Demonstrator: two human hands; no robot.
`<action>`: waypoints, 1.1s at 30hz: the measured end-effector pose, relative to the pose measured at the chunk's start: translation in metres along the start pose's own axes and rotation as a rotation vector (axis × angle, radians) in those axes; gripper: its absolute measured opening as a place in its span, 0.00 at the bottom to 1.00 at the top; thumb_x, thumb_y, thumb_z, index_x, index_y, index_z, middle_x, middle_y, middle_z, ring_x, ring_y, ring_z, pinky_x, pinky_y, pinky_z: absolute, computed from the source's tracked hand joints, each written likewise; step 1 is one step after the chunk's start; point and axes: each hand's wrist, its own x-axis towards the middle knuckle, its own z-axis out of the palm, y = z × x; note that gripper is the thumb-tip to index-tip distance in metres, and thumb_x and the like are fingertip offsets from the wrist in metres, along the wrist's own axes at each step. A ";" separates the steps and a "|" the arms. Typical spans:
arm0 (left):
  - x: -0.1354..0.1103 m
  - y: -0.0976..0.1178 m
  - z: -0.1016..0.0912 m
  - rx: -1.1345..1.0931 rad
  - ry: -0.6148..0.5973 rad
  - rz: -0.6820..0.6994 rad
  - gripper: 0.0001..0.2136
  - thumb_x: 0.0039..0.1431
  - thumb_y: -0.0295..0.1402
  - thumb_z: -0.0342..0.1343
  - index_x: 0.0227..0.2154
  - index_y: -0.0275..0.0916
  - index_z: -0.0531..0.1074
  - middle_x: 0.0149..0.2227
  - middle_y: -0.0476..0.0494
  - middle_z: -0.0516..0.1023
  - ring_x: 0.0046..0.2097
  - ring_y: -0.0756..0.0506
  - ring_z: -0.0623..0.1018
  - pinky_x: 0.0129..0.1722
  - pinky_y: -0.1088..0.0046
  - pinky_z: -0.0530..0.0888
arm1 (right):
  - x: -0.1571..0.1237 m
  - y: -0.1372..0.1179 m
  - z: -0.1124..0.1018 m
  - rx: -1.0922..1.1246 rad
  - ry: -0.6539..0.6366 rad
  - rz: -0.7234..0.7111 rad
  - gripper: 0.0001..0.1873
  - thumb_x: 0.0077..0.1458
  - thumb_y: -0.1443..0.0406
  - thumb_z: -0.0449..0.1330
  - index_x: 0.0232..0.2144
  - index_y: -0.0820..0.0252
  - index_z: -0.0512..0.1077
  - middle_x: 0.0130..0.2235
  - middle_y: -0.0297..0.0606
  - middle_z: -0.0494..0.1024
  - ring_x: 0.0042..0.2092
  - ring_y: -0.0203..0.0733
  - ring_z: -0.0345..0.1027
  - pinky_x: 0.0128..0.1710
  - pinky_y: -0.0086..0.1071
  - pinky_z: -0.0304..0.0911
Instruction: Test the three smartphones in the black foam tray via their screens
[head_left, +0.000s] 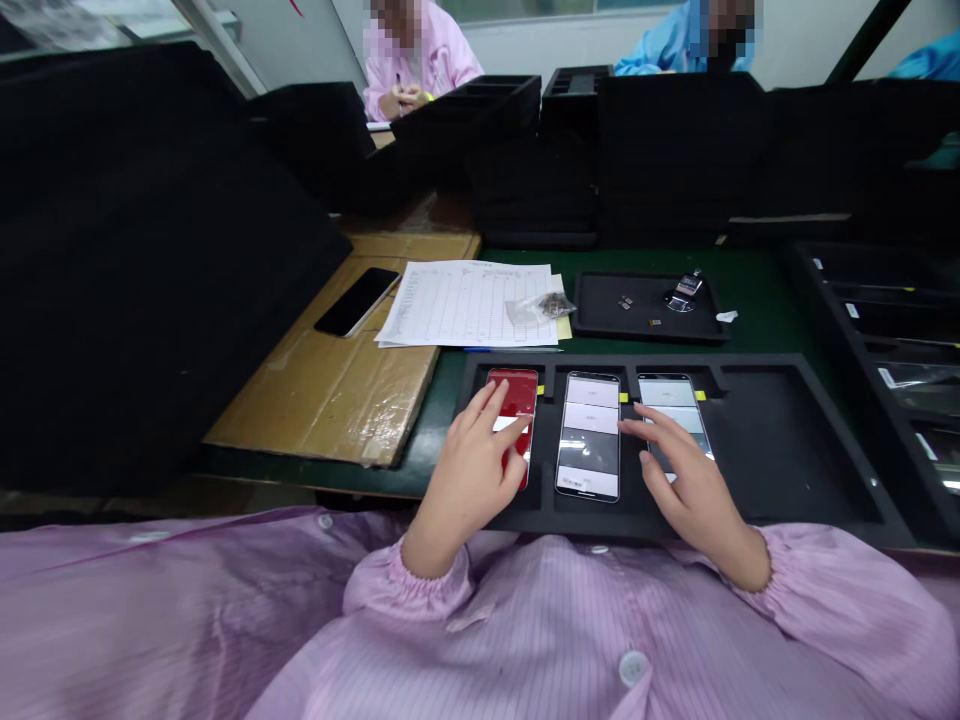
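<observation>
Being held open with fingers spread, neither hand is being closed on anything: the left hand (476, 460) is being poised over the red phone (517, 390), and the right hand (686, 480) over the right phone (667, 390), one fingertip being brought level with the right edge of the middle phone (589, 435). Whether glass is being touched cannot be told. All three phones are being held face up and lit in the slots of the tray (540, 512). An unmeant tap is being risked at the right, since two screens are being straddled by one hand; on the red phone, stray input is being invited by several fingers being held over it together. Should a wrist be dropped, the tray's near edge could be pressed, as it is being set close to the smock (555, 620). Behind, room is being limited by the papers (450, 305), the pen (517, 349) and the small tray (592, 310), whose loose bits could be scattered by a knock. At the left, only a strip of table (420, 450) is being left before the cardboard (315, 400); the most open room is being offered by the wide right slot (787, 440).
</observation>
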 end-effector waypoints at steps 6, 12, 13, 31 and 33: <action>-0.004 0.000 0.000 0.010 -0.009 -0.002 0.19 0.58 0.28 0.49 0.49 0.38 0.80 0.69 0.33 0.59 0.70 0.32 0.57 0.64 0.47 0.63 | 0.000 0.002 0.000 0.007 0.005 -0.001 0.18 0.65 0.68 0.49 0.53 0.59 0.71 0.60 0.50 0.71 0.63 0.53 0.63 0.58 0.53 0.68; -0.006 -0.002 0.000 0.008 0.058 -0.046 0.22 0.58 0.27 0.46 0.54 0.33 0.74 0.68 0.31 0.59 0.70 0.33 0.58 0.64 0.47 0.64 | 0.000 0.000 -0.001 0.025 0.000 0.009 0.18 0.65 0.68 0.48 0.53 0.58 0.71 0.60 0.49 0.71 0.64 0.53 0.62 0.59 0.54 0.67; -0.006 -0.003 -0.001 0.012 0.079 -0.058 0.22 0.59 0.27 0.46 0.54 0.32 0.74 0.68 0.31 0.60 0.70 0.34 0.58 0.64 0.48 0.64 | 0.000 0.000 -0.001 0.026 0.001 0.011 0.18 0.65 0.68 0.48 0.53 0.58 0.71 0.60 0.49 0.71 0.64 0.53 0.62 0.59 0.54 0.67; -0.006 -0.016 0.001 0.022 0.108 -0.119 0.24 0.64 0.31 0.43 0.61 0.31 0.67 0.67 0.29 0.61 0.69 0.34 0.61 0.65 0.48 0.64 | -0.001 0.004 0.002 0.053 0.016 0.028 0.17 0.65 0.67 0.49 0.51 0.56 0.72 0.59 0.46 0.73 0.64 0.54 0.63 0.57 0.53 0.69; 0.001 -0.008 -0.003 0.033 0.088 -0.117 0.23 0.64 0.31 0.44 0.59 0.33 0.70 0.67 0.30 0.63 0.68 0.33 0.63 0.64 0.48 0.64 | -0.001 0.005 0.002 0.052 0.008 0.026 0.17 0.65 0.67 0.49 0.51 0.56 0.72 0.59 0.46 0.73 0.63 0.54 0.63 0.56 0.53 0.70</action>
